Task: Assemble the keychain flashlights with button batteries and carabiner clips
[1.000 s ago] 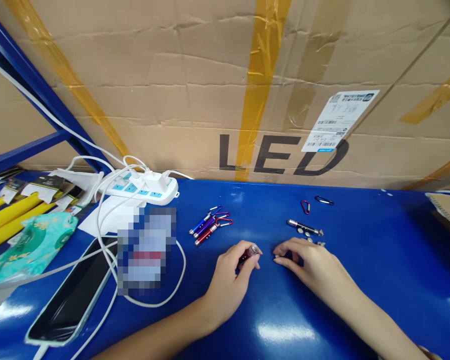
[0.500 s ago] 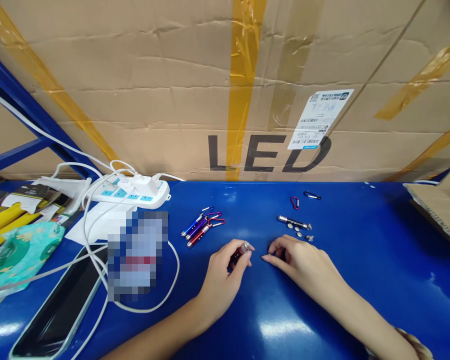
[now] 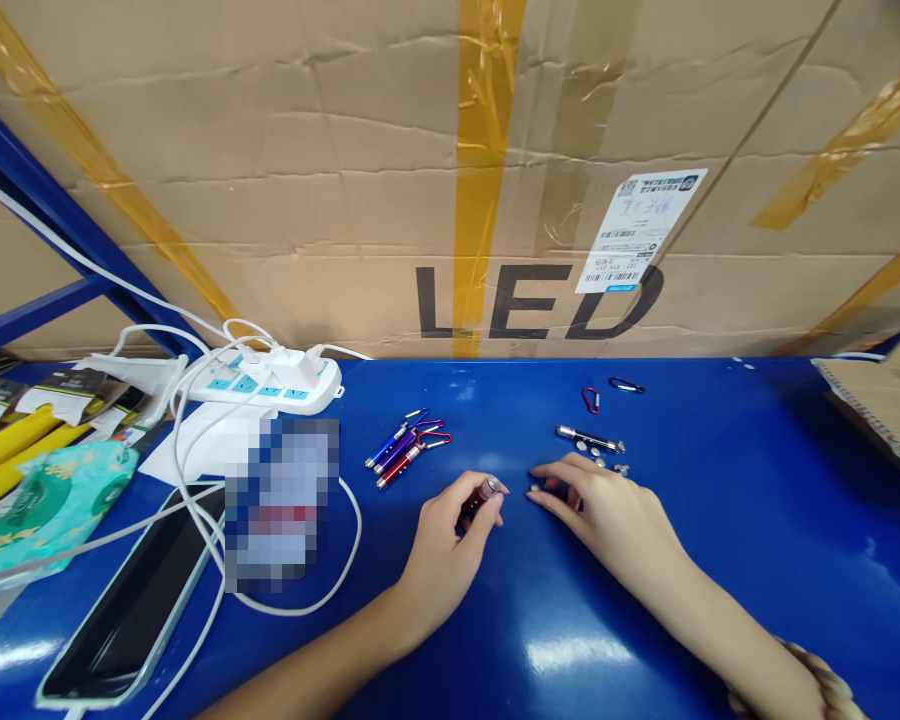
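Just below frame center: dark red metal tube [image 3: 489, 488], silver knurled-looking end up, tilted, gripped between thumb and curled fingers of the left hand [image 3: 450, 545]. Right hand [image 3: 619, 515] is to its right, apart from the tube; thumb and index tips close together, tiny pale bit between them. Can't tell if it's pinched.

Right of center, beyond the right hand: black-and-silver cylinder [image 3: 589, 438] lying flat, shiny round discs [image 3: 599, 463] beside it, small metal piece [image 3: 621, 469]. Above those, red carabiner [image 3: 591, 400] and black carabiner [image 3: 627, 384], both loops.

Left of center: blue, purple and red metal penlights [image 3: 399, 467] side by side, clips attached. All on glossy blue tabletop [image 3: 450, 660]. Farther left: white plastic power strip [image 3: 311, 400], tangled cables. Top: creased cardboard [image 3: 330, 220], glossy tape.
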Demonstrator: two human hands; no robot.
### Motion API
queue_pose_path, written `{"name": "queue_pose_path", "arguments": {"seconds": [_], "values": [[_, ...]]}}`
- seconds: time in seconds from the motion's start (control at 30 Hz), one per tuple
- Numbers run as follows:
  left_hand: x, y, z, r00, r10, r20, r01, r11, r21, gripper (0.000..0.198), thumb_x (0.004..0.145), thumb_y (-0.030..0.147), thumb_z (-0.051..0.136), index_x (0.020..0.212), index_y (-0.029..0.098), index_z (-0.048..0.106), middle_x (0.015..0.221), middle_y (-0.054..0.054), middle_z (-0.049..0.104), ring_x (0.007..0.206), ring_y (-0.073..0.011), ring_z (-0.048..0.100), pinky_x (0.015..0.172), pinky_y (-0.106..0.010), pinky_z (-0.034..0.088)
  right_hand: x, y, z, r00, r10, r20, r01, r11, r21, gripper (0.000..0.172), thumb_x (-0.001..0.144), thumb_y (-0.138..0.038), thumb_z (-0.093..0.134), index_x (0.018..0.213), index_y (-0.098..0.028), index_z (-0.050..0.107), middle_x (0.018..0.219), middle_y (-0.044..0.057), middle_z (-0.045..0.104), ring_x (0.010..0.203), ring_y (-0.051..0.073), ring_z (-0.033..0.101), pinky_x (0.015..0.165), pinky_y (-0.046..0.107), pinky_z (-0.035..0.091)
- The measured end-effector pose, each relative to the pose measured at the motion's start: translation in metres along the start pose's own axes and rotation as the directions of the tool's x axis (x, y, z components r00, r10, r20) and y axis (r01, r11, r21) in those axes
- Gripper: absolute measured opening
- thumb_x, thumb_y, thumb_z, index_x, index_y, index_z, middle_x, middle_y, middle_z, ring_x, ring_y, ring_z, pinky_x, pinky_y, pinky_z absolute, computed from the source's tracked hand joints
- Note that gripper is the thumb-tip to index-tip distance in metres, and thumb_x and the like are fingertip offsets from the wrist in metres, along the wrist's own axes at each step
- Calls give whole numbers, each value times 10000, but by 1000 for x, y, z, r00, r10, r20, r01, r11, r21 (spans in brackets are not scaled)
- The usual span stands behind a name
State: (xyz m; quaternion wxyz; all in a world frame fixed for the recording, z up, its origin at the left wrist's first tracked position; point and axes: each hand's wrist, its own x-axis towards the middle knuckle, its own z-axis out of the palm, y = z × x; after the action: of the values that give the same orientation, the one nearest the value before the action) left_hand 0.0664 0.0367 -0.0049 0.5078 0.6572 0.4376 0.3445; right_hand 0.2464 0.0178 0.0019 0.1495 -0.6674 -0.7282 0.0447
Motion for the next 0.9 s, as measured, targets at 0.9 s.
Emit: {"name": "queue_pose_path", "arguments": {"seconds": [0.9], "values": [[-1,6,0,1000,27,5,-27,1000,14,139,873,248,466,821,192,582,675,12,576,642,-141,563,609,-218,440,1,3,9,1000,21,8,-22,995,94,320,883,-467,451,759,-231,628,692,0,656,531,139,619,443,222,405]]}}
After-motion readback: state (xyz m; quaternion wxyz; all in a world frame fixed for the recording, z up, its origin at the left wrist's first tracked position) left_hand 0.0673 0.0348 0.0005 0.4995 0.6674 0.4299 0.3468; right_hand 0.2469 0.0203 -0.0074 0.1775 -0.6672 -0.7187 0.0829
